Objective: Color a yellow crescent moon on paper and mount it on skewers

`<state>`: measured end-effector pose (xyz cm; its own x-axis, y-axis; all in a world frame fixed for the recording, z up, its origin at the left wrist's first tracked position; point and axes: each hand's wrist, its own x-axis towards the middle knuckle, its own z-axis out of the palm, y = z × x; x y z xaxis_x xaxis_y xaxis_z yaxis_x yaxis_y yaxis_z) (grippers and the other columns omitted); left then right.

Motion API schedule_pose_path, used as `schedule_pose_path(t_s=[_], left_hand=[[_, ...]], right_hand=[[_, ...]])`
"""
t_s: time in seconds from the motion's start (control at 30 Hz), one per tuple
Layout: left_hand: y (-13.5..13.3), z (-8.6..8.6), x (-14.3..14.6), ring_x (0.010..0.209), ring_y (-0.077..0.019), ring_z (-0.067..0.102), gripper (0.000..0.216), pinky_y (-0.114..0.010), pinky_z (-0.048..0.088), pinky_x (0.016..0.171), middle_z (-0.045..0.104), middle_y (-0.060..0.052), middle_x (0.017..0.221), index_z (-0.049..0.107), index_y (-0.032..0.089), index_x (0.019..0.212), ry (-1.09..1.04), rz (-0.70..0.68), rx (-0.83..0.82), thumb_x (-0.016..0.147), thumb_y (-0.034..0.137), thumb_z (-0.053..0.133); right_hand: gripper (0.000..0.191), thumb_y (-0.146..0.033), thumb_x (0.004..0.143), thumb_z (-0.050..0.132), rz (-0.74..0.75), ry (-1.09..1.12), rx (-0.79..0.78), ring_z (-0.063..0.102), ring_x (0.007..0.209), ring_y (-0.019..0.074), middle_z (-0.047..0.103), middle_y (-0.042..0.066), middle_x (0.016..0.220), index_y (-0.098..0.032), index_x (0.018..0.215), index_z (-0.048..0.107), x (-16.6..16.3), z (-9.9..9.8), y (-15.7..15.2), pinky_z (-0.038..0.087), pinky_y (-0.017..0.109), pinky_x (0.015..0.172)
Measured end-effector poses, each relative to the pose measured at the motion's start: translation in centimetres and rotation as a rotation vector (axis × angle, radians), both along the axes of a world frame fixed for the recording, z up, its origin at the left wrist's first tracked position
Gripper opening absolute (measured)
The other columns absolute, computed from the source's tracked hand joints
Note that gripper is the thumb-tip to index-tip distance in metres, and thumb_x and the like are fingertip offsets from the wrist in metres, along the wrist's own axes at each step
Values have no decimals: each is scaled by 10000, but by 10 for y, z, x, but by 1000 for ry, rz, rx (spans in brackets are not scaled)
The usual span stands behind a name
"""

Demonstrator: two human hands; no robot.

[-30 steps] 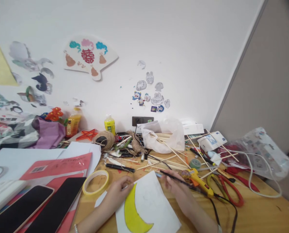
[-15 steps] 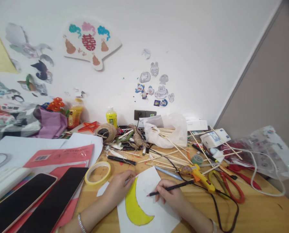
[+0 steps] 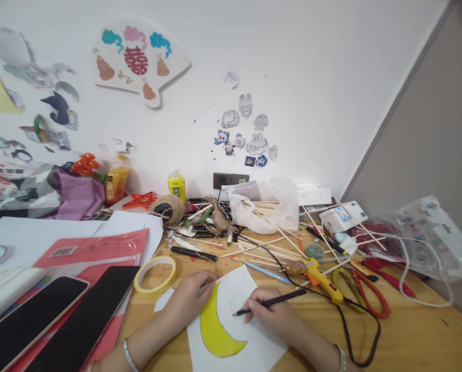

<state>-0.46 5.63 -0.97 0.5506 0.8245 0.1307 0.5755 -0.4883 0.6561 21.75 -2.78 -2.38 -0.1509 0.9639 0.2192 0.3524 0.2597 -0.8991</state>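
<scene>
A white sheet of paper [image 3: 260, 343] lies on the wooden table, with a yellow crescent moon [image 3: 214, 333] coloured on it. Faint pencil lines show to the right of the crescent. My left hand [image 3: 196, 292] rests on the sheet's left edge, its thumb stretched along the moon's upper tip and its other fingers partly hidden. Pinched in my right hand [image 3: 264, 308] is a dark pencil [image 3: 283, 298]. Its tip touches or nearly touches the paper, just right of the moon's inner curve.
A tape roll [image 3: 155, 275] lies left of the paper, near phones [image 3: 41, 320] and a red folder [image 3: 99, 248]. Behind are a blue pen [image 3: 267, 272], thin wooden sticks [image 3: 270, 253] and twine [image 3: 172, 208]. A yellow glue gun [image 3: 320, 279] and scissors [image 3: 372, 297] lie right.
The pencil tip has shifted slightly left and down, and the pencil now lies a little flatter. My left hand stays in place on the paper. The view has moved slightly.
</scene>
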Motion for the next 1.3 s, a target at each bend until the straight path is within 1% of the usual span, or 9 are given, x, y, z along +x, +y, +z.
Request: schedule_pose_path(t_s=[0.1,0.2,0.5,0.77,1.03,1.17,1.3], left_hand=[[-1,2,0,787,-156,637,198,-356,536,741,660,-16,882,628,155,913,-1,-2,-3,930,336,549],[0,2,-1,783,-156,636,203,-356,535,739,658,-15,877,628,155,912,1,1,-5,930,340,547],[-1,3,0,785,-156,638,196,-355,537,741,661,-16,886,629,155,916,-11,-3,-32,929,334,550],[0,2,0,800,-160,638,195,-363,535,753,661,-18,893,630,155,918,-18,-10,-24,928,334,552],[-1,3,0,800,-160,637,196,-362,535,752,660,-20,900,629,156,925,-13,-8,-23,928,336,551],[-1,3,-1,800,-160,635,196,-364,532,756,659,-18,892,629,158,917,-13,-9,-19,928,338,550],[0,2,-1,813,-164,636,202,-370,530,766,660,-20,898,629,159,925,-21,-19,-20,930,342,545]], right_hand=[[304,-321,870,540,-1,7,-1,658,647,198,734,60,646,-173,653,695,0,1,1,465,297,646],[304,-332,869,552,14,23,-14,663,628,197,726,50,616,-180,647,695,0,3,1,470,292,636],[281,-287,860,541,37,67,-40,681,635,200,728,45,602,-175,656,699,0,1,0,482,292,642],[326,-392,862,552,58,110,-70,686,646,205,710,38,577,-170,674,697,0,3,0,481,296,642],[299,-370,849,550,54,136,-100,649,600,184,702,29,566,-177,673,695,-1,8,-2,475,292,637],[315,-369,853,537,40,143,-117,603,537,162,673,19,533,-176,655,688,-1,7,-2,446,262,564],[300,-363,837,555,32,148,-131,563,503,147,655,12,517,-173,644,684,-1,8,-2,421,254,544]])
